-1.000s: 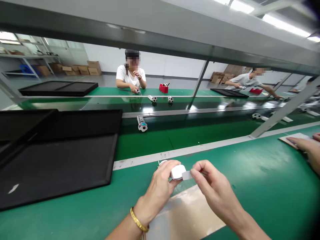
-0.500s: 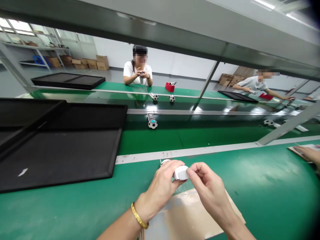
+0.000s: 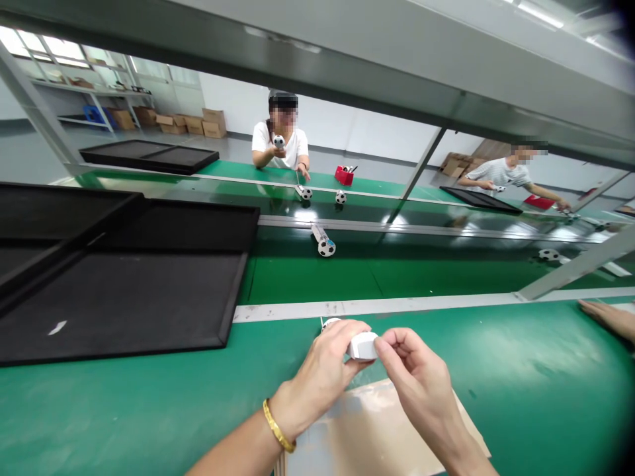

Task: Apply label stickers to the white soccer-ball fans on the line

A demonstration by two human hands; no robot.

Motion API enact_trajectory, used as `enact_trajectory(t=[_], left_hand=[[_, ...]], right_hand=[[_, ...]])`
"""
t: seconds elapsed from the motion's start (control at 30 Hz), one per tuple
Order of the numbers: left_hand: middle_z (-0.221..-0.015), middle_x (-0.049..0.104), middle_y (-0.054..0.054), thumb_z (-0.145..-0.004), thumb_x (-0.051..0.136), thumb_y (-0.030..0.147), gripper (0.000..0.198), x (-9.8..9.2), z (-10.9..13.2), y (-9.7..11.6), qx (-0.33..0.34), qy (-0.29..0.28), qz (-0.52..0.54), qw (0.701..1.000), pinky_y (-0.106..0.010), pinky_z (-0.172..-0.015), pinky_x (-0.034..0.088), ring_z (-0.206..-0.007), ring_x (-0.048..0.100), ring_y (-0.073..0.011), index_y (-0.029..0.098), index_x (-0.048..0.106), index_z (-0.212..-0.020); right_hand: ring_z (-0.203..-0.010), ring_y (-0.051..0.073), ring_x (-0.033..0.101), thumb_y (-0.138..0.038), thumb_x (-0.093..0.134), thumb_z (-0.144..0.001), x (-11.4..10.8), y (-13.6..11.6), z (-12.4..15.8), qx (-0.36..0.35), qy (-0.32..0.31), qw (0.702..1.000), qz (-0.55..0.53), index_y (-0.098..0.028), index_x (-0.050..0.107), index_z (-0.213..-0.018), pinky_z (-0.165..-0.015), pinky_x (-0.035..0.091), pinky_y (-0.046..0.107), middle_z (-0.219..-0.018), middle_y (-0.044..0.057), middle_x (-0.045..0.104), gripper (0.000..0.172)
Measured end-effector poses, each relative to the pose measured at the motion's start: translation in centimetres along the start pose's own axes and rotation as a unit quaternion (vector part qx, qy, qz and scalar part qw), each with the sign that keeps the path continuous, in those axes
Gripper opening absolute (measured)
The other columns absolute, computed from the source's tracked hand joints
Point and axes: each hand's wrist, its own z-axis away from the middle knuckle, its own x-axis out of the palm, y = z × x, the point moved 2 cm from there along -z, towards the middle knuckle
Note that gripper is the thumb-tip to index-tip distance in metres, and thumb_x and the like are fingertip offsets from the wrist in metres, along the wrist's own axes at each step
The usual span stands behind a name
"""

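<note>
My left hand (image 3: 325,373), with a gold bangle on its wrist, is closed round a small white plastic part (image 3: 363,345) just above the green bench. My right hand (image 3: 414,377) pinches the right end of the same part with thumb and forefinger. Both hands hover over a beige card sheet (image 3: 367,436) lying on the bench. A thin wire shows at the left of my left hand's fingers.
A large black tray (image 3: 124,297) lies to the left. A football-headed toy (image 3: 323,242) rides the green conveyor, two more (image 3: 321,194) farther back. Two people work across the line by a red holder (image 3: 343,175). Another person's hand (image 3: 608,317) rests at the right edge.
My right fingers have closed in against the white part, and the small tab seen a second ago is now hidden. The toy on the conveyor has drifted right. The person opposite raised a toy.
</note>
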Motion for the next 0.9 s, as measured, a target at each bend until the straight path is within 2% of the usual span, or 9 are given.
enact_trajectory(t=[0.27, 0.53, 0.9], left_hand=[[-0.107, 0.066, -0.005, -0.084, 0.067, 0.027, 0.027, -0.14, 0.05, 0.12, 0.000, -0.001, 0.009, 1.000, -0.036, -0.089, 0.049, -0.100, 0.061, -0.0217, 0.022, 0.059, -0.109], [-0.109, 0.066, -0.005, -0.083, 0.069, 0.025, 0.028, -0.03, 0.05, -0.03, 0.001, 0.002, 0.010, 1.000, -0.035, -0.091, 0.048, -0.102, 0.060, -0.0212, 0.022, 0.059, -0.109], [-0.108, 0.065, -0.005, -0.082, 0.070, 0.022, 0.029, -0.07, 0.01, 0.23, 0.002, 0.004, 0.006, 1.000, -0.034, -0.090, 0.047, -0.101, 0.060, -0.0204, 0.021, 0.059, -0.108]], right_hand=[[-0.056, 0.014, 0.055, -0.044, 0.057, -0.088, 0.00, -0.24, -0.09, -0.001, 0.008, 1.000, 0.013, -0.020, 0.057, -0.078, -0.048, 0.046, 0.023, -0.067, 0.001, 0.060, 0.026], [-0.051, 0.011, 0.050, -0.042, 0.058, -0.087, -0.02, -0.35, -0.05, -0.010, 0.010, 1.000, 0.025, -0.020, 0.057, -0.078, -0.045, 0.042, 0.021, -0.064, -0.001, 0.058, 0.024], [-0.054, 0.012, 0.052, -0.041, 0.058, -0.088, 0.20, -0.24, 0.06, -0.002, 0.009, 1.000, 0.013, -0.020, 0.057, -0.079, -0.048, 0.043, 0.021, -0.067, -0.001, 0.058, 0.023]])
